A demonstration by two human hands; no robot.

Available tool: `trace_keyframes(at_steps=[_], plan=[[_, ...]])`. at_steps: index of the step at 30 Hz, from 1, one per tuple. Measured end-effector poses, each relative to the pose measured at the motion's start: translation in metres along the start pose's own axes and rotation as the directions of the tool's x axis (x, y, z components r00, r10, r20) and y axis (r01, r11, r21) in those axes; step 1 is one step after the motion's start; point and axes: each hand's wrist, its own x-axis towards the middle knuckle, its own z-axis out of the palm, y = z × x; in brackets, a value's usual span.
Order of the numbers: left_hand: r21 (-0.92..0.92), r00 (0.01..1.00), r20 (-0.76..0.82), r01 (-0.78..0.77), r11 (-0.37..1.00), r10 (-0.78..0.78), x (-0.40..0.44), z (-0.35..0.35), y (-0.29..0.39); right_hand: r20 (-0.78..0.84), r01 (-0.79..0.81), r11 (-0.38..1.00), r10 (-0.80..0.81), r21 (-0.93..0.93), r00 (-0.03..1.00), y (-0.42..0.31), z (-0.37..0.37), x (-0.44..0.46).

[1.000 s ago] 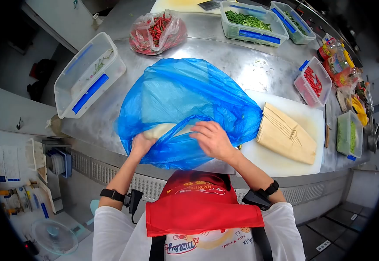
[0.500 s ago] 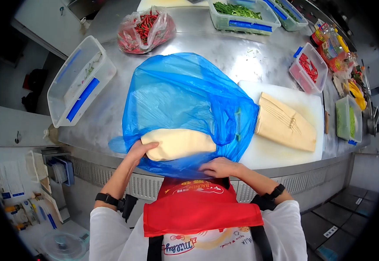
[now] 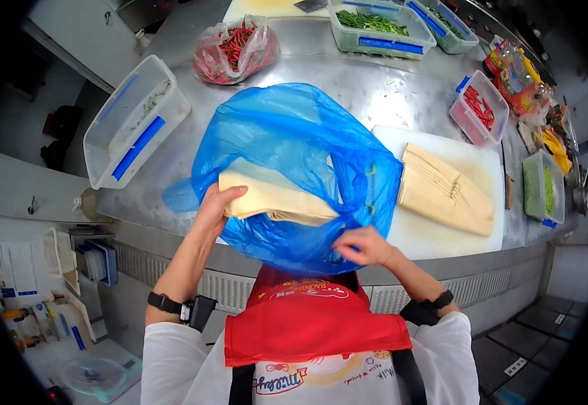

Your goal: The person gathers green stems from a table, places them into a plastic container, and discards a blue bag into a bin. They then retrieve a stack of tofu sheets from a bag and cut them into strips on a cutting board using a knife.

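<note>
A large blue plastic bag (image 3: 294,115) lies open on the steel table. In its mouth is a pale yellow folded stack of sheets (image 3: 274,196), tilted up with its layered near edge showing. My left hand (image 3: 216,206) grips the left end of this stack, thumb on top. My right hand (image 3: 365,246) is closed at the near right edge of the bag, its fingers pinched on the blue plastic. A second folded stack (image 3: 446,192) rests on the white cutting board (image 3: 436,250), its left end touching the bag.
A clear container (image 3: 132,125) with scraps stands at the left. Behind the bag sits a plastic bag of red chillies (image 3: 236,54). Containers of green vegetables (image 3: 382,30) and red chillies (image 3: 479,111) stand back and right, near bottles (image 3: 510,67).
The bag's mouth has been pulled back, uncovering the folded stack. My left hand has tilted the stack up. My right hand has moved right along the bag's near edge.
</note>
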Motion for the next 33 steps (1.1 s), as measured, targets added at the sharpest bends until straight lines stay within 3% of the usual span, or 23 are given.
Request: trace_keyframes(at_steps=[3,4,6,9,12,15,18,21,22,23,24,25,26,27,29,31,32,33], plan=[[-0.001,1.000,0.029,-0.006,1.000,0.006,0.006,0.010,0.009,-0.343,0.160,0.978,-0.197,-0.134,0.918,-0.027,-0.035,0.038],[0.014,0.999,0.039,-0.015,1.000,0.015,0.009,0.015,0.010,-0.393,0.175,0.972,-0.224,-0.157,0.892,-0.045,-0.039,0.057],[0.050,0.998,0.039,-0.058,0.997,0.056,0.010,0.026,0.010,-0.341,0.223,0.960,-0.269,-0.168,0.901,-0.072,-0.044,0.087],[0.052,0.996,0.050,-0.083,0.995,0.080,0.013,0.024,0.007,-0.491,0.181,0.972,-0.231,-0.149,0.840,-0.096,-0.041,0.127],[0.008,0.997,0.049,-0.066,0.998,0.066,0.014,0.022,0.008,-0.147,0.113,0.978,-0.140,-0.175,0.979,-0.078,-0.028,0.146],[-0.031,0.998,0.017,-0.060,0.998,0.061,0.016,0.021,0.009,0.069,-0.120,0.907,0.161,-0.404,0.984,-0.039,0.001,0.132],[-0.022,0.997,0.016,-0.073,0.997,0.073,0.019,0.025,0.005,-0.171,-0.201,0.911,0.148,-0.361,0.974,-0.019,0.025,0.133],[0.035,0.989,-0.023,-0.146,0.989,0.147,0.024,0.025,-0.008,-0.178,-0.243,0.921,0.196,-0.306,0.964,-0.002,0.021,0.137],[0.246,0.989,0.001,-0.141,0.959,0.145,0.019,0.024,-0.002,-0.195,-0.277,0.915,0.227,-0.294,0.954,0.002,0.018,0.141],[0.185,0.961,0.113,-0.269,0.945,0.252,0.028,0.008,-0.023,-0.196,-0.287,0.924,0.241,-0.253,0.951,0.003,0.014,0.145],[0.512,0.917,0.166,-0.394,0.763,0.362,0.018,0.003,-0.022,-0.194,-0.296,0.932,0.257,-0.211,0.947,-0.002,0.008,0.149],[0.759,0.864,0.253,-0.456,0.464,0.436,0.005,0.001,-0.019,-0.190,-0.306,0.937,0.274,-0.168,0.943,-0.004,0.004,0.153],[0.816,0.888,0.272,-0.416,0.400,0.370,-0.007,0.001,-0.015,-0.206,-0.300,0.947,0.274,-0.111,0.939,0.000,0.000,0.157],[0.849,0.901,0.313,-0.407,0.336,0.300,-0.013,-0.001,-0.018,-0.144,-0.398,0.913,0.383,-0.096,0.913,-0.017,-0.014,0.165],[0.780,0.693,0.512,-0.623,0.064,0.508,-0.007,-0.019,-0.048,-0.111,-0.498,0.861,0.488,-0.102,0.866,-0.022,-0.033,0.176],[0.878,0.854,0.479,-0.459,-0.137,0.204,-0.011,-0.024,-0.044,-0.196,-0.335,0.931,0.359,0.143,0.913,-0.031,-0.044,0.185],[0.909,0.892,0.416,-0.402,-0.112,0.177,-0.007,-0.030,-0.056,-0.184,-0.336,0.921,0.372,0.197,0.910,-0.038,-0.052,0.188],[0.895,0.868,0.442,-0.411,-0.171,0.225,0.003,-0.040,-0.068,-0.172,-0.337,0.907,0.384,0.252,0.907,-0.055,-0.062,0.192]])
